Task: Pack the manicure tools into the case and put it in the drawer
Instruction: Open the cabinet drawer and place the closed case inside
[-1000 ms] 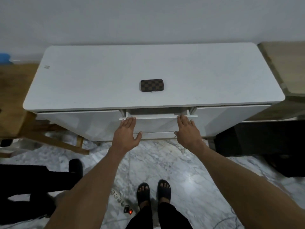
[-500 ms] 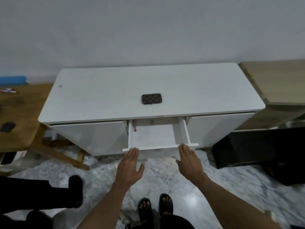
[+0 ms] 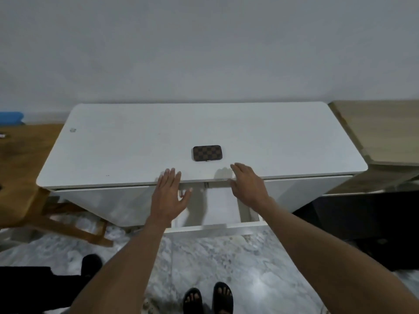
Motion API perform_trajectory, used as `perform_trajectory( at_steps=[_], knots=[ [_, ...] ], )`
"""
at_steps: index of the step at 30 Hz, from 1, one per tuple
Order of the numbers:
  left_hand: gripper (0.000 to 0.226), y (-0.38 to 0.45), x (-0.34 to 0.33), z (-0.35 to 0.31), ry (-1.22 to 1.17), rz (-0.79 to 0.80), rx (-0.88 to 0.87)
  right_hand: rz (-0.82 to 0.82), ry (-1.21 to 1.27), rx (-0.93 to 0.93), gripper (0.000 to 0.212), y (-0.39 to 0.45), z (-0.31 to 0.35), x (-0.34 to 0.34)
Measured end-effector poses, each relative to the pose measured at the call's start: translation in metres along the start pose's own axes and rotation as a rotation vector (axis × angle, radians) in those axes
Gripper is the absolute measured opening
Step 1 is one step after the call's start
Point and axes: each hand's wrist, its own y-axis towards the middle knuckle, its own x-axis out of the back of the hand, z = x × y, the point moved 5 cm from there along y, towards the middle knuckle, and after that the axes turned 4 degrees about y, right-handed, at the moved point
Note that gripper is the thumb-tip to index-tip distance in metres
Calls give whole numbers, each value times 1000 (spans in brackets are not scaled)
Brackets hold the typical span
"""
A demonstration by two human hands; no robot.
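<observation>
Above the pulled-out drawer [image 3: 217, 208], both bare arms reach forward from the bottom of the head view. The left hand [image 3: 169, 196] is flat, fingers straight and together, thumb spread, its fingertips at the cabinet's front edge. The right hand [image 3: 248, 184] is also spread and holds nothing, its fingers relaxed over that same edge, casting a shadow on the top. The two hands are apart, one over each side of the drawer.

The checkered case [image 3: 207, 153] lies closed and flat on the white cabinet top [image 3: 136, 150], just beyond the fingertips and between the two hands. The cabinet stands against a plain grey wall [image 3: 204, 46] on a marbled floor [image 3: 226, 264], with a wooden table [image 3: 20, 159] to the left. Two sandalled feet [image 3: 208, 300] show below.

Half a second ago both hands were on the drawer's front lip; now they have left it and risen to the cabinet edge, nearer the case. The drawer stays open.
</observation>
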Motion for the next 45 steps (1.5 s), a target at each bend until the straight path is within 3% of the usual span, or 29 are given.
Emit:
perform_trajectory(
  at_steps=[4,11,16,23,36,45],
  knots=[
    [92,46,-5,13,-17,-16,28,-26,3,30,54,64,14,11],
    [116,80,-23,33,64,109,3,102,1,69,58,124,15,-16],
    [118,80,-30,39,150,59,-56,219,-37,120,69,140,11,-31],
    [122,84,-29,37,183,50,-71,286,-73,166,67,158,9,-33],
    [126,83,-28,37,179,96,-72,185,-6,136,59,94,-5,-23],
    [131,81,-28,37,184,165,-61,115,-21,161,69,9,-8,-46]
  ],
)
